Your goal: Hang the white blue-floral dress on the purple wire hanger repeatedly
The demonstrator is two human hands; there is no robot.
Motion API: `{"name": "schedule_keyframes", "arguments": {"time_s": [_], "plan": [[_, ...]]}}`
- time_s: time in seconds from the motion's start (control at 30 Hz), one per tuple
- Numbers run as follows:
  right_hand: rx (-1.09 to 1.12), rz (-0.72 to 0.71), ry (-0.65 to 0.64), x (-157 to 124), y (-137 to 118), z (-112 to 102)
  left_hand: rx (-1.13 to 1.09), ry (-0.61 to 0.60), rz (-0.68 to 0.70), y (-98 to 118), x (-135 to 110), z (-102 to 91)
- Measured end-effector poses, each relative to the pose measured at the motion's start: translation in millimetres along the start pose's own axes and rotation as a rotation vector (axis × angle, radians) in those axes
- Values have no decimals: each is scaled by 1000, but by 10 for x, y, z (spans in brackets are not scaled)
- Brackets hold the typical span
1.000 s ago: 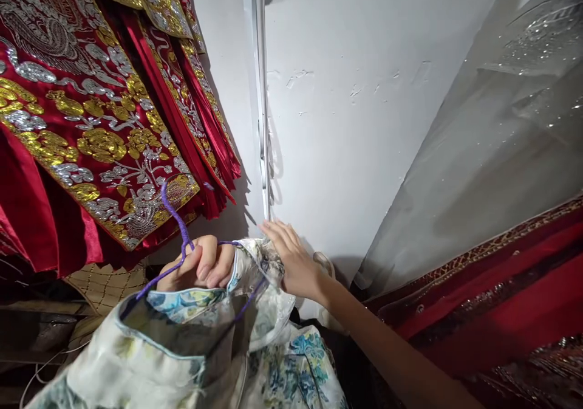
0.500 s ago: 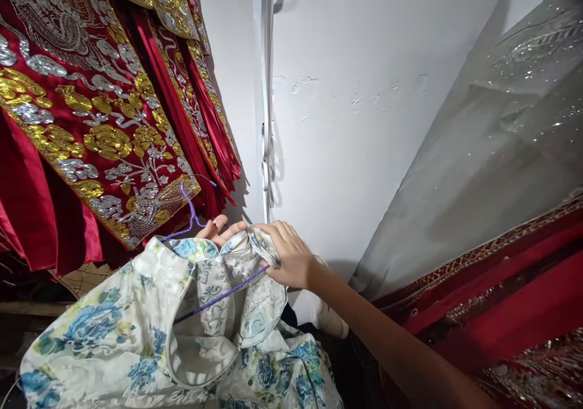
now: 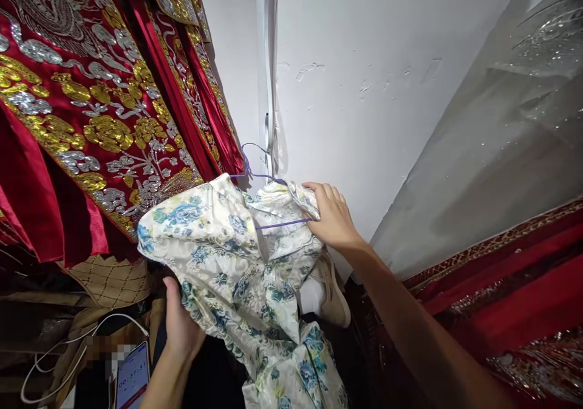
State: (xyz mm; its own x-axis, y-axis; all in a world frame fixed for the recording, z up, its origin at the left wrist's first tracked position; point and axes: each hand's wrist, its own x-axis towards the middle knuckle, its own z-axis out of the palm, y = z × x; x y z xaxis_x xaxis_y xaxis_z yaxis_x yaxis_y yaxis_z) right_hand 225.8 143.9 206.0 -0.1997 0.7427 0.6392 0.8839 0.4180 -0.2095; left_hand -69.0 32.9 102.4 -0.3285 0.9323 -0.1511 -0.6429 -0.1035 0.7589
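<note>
A white dress with blue and yellow flowers (image 3: 228,245) hangs on a thin purple hanger (image 3: 255,172) in front of the white wall. My right hand (image 3: 332,217) is closed on the dress's shoulder and the hanger's right end. My left hand (image 3: 180,327) is lower down, gripping the left side of the dress from underneath; its fingers are partly hidden in the cloth. The hanger's hook points up near a white vertical rail (image 3: 271,93).
Red robes with gold and silver embroidery (image 3: 91,111) hang at the upper left. A clear plastic cover (image 3: 501,129) over red garments (image 3: 501,299) fills the right. A phone showing a timer (image 3: 132,375) and white cables (image 3: 59,354) lie at the lower left. A shoe (image 3: 334,299) is behind the dress.
The dress and hanger rose and moved right toward the rail. My left hand left the hanger's hook and dropped to grip the dress lower down. My right hand kept its hold.
</note>
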Motion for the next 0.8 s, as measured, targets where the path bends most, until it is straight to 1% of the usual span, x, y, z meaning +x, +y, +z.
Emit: {"name": "schedule_keyframes", "arguments": {"time_s": [0.07, 0.1, 0.13, 0.23, 0.3, 0.4, 0.5, 0.57, 0.63, 0.67, 0.73, 0.8], "plan": [[-25, 16, 20, 47, -28, 54, 110, 97, -87, -157, -51, -64], [-40, 29, 37, 76, -31, 76, 166, 113, -109, -223, -78, -66], [-57, 47, 58, 102, -22, 89, 210, 106, -107, -278, -106, -51], [-101, 117, 115, 106, 67, 68, 253, 29, -25, -368, -191, 30], [-108, 154, 108, -3, 146, 31, 259, 17, -37, -398, -242, 57], [-104, 194, 50, -309, 221, 26, 338, 21, -126, -470, -300, 10], [-104, 249, 36, -617, 203, 154, 398, 19, -165, -607, -343, -92], [-95, 239, 8, -721, 120, 316, 411, 41, -185, -709, -370, -150], [-12, 204, -55, -709, -39, 497, 430, 97, -210, -785, -395, -186], [72, 200, -92, -663, -148, 575, 444, 128, -222, -808, -405, -197], [310, 244, -142, -525, -411, 666, 469, 169, -237, -828, -419, -211], [592, 291, -191, -402, -684, 653, 480, 165, -247, -830, -424, -235]]}}
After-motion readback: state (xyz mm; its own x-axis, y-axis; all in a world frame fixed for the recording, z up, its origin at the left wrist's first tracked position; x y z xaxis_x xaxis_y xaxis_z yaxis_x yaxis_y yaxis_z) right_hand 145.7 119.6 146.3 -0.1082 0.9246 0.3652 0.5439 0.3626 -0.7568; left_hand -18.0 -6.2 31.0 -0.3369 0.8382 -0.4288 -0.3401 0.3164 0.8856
